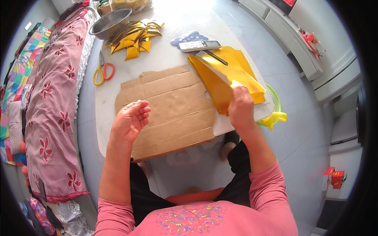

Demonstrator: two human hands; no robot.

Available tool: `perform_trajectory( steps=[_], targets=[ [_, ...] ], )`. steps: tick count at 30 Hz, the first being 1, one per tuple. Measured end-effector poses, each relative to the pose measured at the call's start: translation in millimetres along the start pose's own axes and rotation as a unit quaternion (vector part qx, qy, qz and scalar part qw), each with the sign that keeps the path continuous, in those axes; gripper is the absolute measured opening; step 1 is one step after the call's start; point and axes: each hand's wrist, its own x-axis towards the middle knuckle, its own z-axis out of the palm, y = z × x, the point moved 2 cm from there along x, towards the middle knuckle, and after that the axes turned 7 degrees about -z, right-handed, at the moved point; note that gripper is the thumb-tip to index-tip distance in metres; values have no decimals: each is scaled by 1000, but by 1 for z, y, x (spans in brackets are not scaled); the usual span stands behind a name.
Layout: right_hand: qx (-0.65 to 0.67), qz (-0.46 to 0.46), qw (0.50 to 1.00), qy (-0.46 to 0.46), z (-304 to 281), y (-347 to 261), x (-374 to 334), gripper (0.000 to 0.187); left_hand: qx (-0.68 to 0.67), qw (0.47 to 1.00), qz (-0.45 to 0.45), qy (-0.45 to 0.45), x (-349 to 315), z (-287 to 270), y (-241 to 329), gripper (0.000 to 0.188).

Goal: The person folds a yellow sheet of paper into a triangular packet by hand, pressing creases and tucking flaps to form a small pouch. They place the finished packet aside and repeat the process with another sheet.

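Your right hand (241, 105) pinches the near corner of the top gold sheet (232, 70) on the stack at the table's right edge, peeling it up. Your left hand (130, 120) hovers open and empty over the cardboard (173, 106) (a work surface, seemingly).

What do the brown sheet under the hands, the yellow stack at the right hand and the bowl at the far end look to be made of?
Brown sheet: corrugated cardboard by the look, matte, with fold creases and ragged edges. Yellow stack: thin paper, likely foil-faced, since the top sheet shines and bends where the right hand lifts it. Bowl: metal, probably stainless steel, grey with a dull sheen. The left hand hovers empty.
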Motion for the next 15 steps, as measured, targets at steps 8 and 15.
perform_trajectory(
  steps=[8,15],
  targets=[
    [47,-186,980,-44,1,-66,-24,21,259,937,230,50,-16,22,3,40],
    [140,-308,935,-107,6,-90,-34,18,668,549,487,128,-26,38,-12,85]
  ],
)
